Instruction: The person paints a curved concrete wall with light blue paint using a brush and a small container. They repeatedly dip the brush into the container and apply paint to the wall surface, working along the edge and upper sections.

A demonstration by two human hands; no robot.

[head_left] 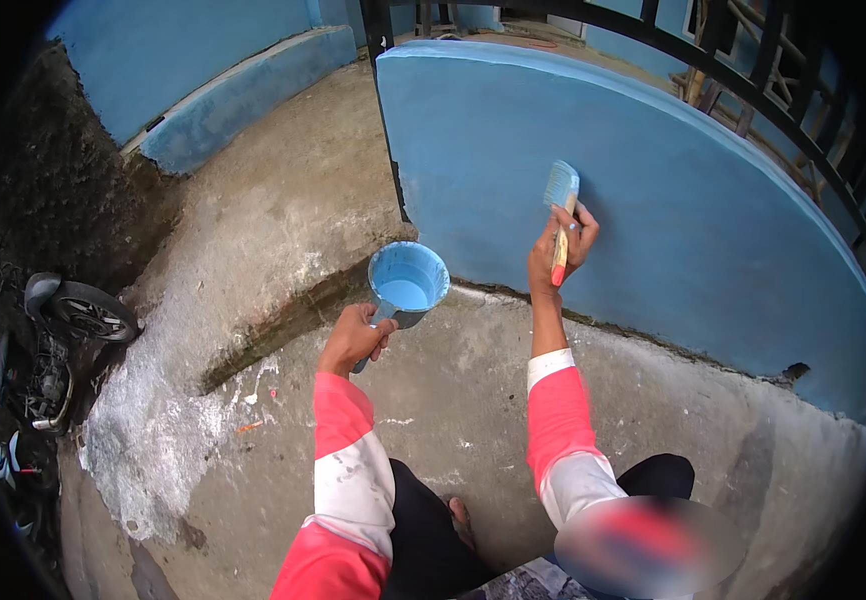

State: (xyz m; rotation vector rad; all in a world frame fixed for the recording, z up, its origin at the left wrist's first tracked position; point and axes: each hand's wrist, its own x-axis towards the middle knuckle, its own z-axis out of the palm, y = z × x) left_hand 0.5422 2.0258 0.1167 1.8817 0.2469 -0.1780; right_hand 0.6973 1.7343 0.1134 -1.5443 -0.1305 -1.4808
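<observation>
My left hand (356, 339) grips the handle of a plastic dipper (409, 277), which holds light blue paint (405, 291). The dipper's inner wall is smeared with the same blue. In my right hand (564, 244) is a paintbrush (564, 217) with a pale handle and a red end. Its bristles, coated in blue, point up against or very close to the low blue wall (650, 225); contact cannot be made out for certain. The dipper is beside the wall's near left corner, above the concrete ground.
Black metal railing (748, 82) runs behind the wall's top edge. A concrete ramp (268, 202) with a raised step edge lies to the left, below another blue wall (193, 60). Motorcycles (50, 367) stand at the far left. My bare foot (461, 521) rests on the concrete (433, 420).
</observation>
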